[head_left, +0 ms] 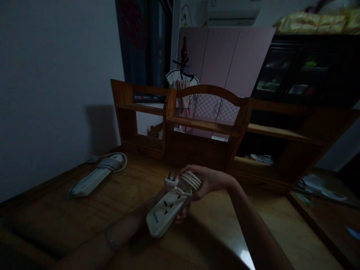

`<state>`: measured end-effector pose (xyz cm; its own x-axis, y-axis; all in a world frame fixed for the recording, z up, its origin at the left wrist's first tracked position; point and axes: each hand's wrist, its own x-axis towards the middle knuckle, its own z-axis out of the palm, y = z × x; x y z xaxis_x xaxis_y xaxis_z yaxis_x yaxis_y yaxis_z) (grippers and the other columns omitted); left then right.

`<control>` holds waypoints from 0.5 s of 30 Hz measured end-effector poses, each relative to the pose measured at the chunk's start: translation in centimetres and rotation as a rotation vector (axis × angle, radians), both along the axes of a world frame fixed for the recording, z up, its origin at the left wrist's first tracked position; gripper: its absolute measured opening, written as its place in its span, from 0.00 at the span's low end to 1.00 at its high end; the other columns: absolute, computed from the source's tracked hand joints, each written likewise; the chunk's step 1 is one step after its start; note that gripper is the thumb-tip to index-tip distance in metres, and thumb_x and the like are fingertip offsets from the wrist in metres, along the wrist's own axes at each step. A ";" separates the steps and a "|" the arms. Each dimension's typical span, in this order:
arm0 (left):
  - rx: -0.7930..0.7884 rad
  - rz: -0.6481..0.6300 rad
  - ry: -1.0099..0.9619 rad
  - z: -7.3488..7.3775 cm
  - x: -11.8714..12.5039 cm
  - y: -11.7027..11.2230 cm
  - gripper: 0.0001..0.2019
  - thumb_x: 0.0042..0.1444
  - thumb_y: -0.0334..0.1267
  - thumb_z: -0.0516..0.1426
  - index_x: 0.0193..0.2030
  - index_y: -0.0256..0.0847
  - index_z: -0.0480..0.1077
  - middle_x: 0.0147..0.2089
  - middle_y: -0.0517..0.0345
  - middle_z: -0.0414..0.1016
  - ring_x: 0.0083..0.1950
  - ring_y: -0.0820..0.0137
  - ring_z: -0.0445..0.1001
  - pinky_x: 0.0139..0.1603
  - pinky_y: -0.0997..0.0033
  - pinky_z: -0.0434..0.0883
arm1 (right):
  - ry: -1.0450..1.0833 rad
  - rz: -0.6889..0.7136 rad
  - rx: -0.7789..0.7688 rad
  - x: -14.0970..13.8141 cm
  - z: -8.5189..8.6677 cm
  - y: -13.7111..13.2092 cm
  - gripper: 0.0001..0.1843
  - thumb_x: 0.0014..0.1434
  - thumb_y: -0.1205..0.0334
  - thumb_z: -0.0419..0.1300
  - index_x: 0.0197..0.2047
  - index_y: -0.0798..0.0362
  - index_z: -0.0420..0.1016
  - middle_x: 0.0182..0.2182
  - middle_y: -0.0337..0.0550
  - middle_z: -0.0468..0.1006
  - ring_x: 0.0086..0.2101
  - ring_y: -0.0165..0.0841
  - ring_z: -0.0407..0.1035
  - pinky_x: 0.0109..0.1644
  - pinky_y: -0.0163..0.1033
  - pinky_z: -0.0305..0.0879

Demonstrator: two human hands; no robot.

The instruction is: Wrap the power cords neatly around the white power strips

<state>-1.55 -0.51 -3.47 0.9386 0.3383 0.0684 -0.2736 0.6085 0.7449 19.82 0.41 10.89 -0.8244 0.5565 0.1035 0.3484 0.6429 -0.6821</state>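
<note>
A white power strip [165, 213] is held tilted above the wooden desktop, its socket face turned up toward me. My left hand [182, 215] grips it from underneath, with fingertips showing along its right side. Several turns of its white cord [191, 180] wrap around the far end. Closed over that wrapped end is my right hand [204, 179], its fingers partly hidden behind the cord. The plug [171, 181] sticks up beside the wraps, prongs pointing up. A bracelet circles my left wrist.
Another power strip [94, 178], its cord wound around it, lies on the desktop [135, 172] at the left near the wall. A wooden shelf unit [197, 150] spans the back edge. Papers [320, 187] lie at the far right.
</note>
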 end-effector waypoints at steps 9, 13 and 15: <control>-0.080 -0.059 -0.093 0.3 0.6 1.2 0.25 0.51 0.61 0.53 0.39 0.38 0.66 0.30 0.56 0.65 0.25 0.71 0.62 0.27 0.70 0.59 | -0.006 -0.132 0.254 -1.4 0.6 -0.8 0.34 0.45 0.56 0.71 0.55 0.47 0.67 0.51 0.44 0.66 0.49 0.38 0.64 0.54 0.43 0.63; -0.090 -0.120 -0.153 0.9 1.5 1.9 0.30 0.51 0.65 0.50 0.38 0.35 0.67 0.31 0.53 0.67 0.26 0.69 0.65 0.27 0.68 0.62 | 0.027 -0.205 0.258 -1.7 0.2 -0.4 0.27 0.48 0.53 0.69 0.51 0.49 0.70 0.47 0.44 0.69 0.44 0.36 0.67 0.48 0.41 0.68; -0.099 -0.135 -0.136 1.3 1.7 1.9 0.34 0.52 0.68 0.47 0.40 0.33 0.67 0.30 0.52 0.68 0.26 0.67 0.66 0.28 0.67 0.62 | 0.044 -0.217 0.155 -1.5 0.0 -0.1 0.23 0.52 0.51 0.66 0.49 0.51 0.70 0.43 0.43 0.70 0.37 0.33 0.69 0.37 0.37 0.71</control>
